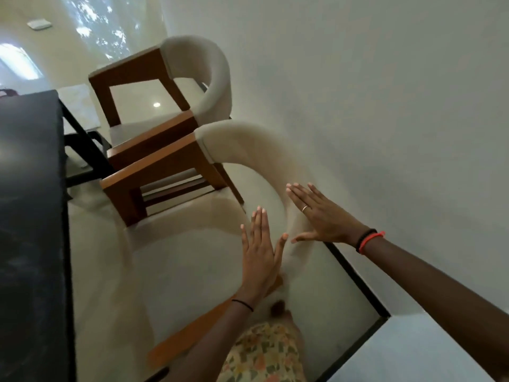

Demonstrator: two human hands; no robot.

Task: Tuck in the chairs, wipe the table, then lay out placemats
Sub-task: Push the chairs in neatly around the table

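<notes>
Two matching armchairs with brown wooden frames and cream upholstered curved backs stand side by side, seats facing a glossy black table (30, 188) on the left. The nearer chair (242, 144) is motion-blurred. The farther chair (203, 70) sits apart from the table's edge.

A plain white wall (371, 92) fills the right side, with a black skirting strip (358, 280) along its foot. The floor (330, 299) is pale and glossy. At the far end it mirrors bright, leaf-dappled daylight (93, 26), and a small round spot of light (156, 105) shines nearer. A pale marble-look slab (78, 106) sits on a black frame (82, 142).
</notes>
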